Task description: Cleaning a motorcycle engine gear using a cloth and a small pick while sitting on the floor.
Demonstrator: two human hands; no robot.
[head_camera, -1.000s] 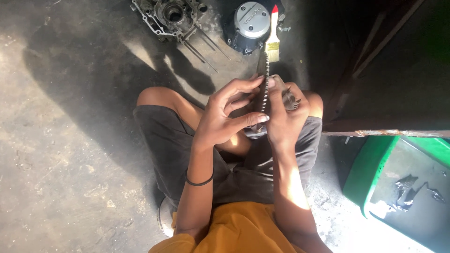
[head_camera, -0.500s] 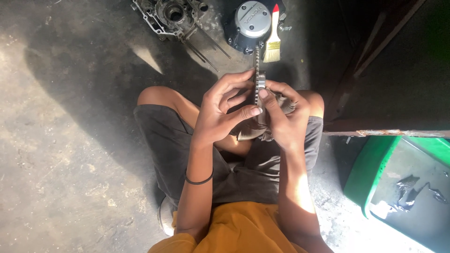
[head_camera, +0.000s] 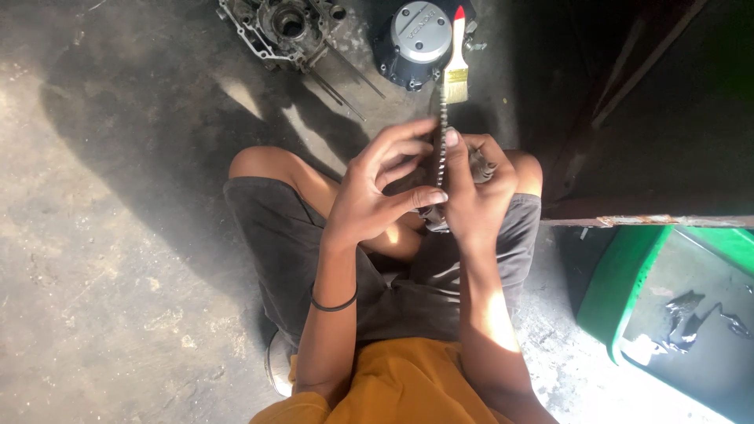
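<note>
Two bare hands pinch a short length of drive chain upright over the person's lap, centre of the frame.

At upper left centre an opened engine crankcase (head_camera: 284,25) lies on the concrete floor (head_camera: 102,235), thin metal rods (head_camera: 338,85) slanting from it. Below, the left hand (head_camera: 377,196) has its fingers curled in, thumb and fingertips closed against the left side of the chain (head_camera: 441,149). The chain stands nearly vertical between both hands, its upper end reaching toward the paintbrush (head_camera: 455,59) with the red-tipped white handle, which lies beside the round grey engine cover (head_camera: 416,39). The right hand (head_camera: 475,196) is wrapped shut around the chain's lower part, thumb pressed up along it. At lower right, a green plastic tub (head_camera: 620,290) holds dark liquid, under a rusty metal bar (head_camera: 652,221).
</note>
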